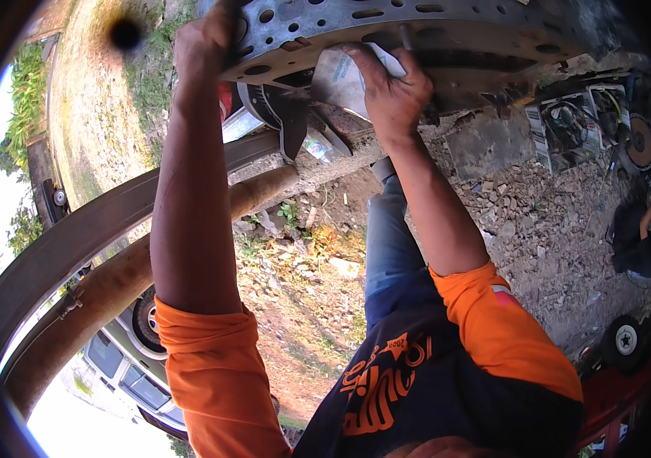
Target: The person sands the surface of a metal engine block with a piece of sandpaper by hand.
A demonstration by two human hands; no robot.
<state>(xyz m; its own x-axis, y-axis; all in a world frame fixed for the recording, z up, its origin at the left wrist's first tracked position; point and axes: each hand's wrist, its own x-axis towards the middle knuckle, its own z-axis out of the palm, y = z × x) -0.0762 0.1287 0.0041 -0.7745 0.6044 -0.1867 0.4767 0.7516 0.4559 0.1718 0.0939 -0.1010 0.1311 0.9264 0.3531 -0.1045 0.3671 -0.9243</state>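
A long grey metal beam (318,30) with round and slotted holes runs across the top. Under its lower edge, my right hand (398,99) presses a bent pale sheet (341,80) with faint blue print, thumb and fingers closed on it. The sheet looks like sandpaper backing, but its face is hidden. My left hand (199,46) is up at the beam's left end, its fingers curled by a dark, blurred part; what they grip is hidden. A dark curved metal bracket (291,126) hangs below the beam between my arms.
A curved dark rail (112,210) and a rusty pipe (116,271) cross at the left. Rubble (528,214) covers the ground. At the right are an open case (570,126), a grinding disc (640,141), a crouching person (638,237) and a wheel (625,341). A vehicle (131,374) stands lower left.
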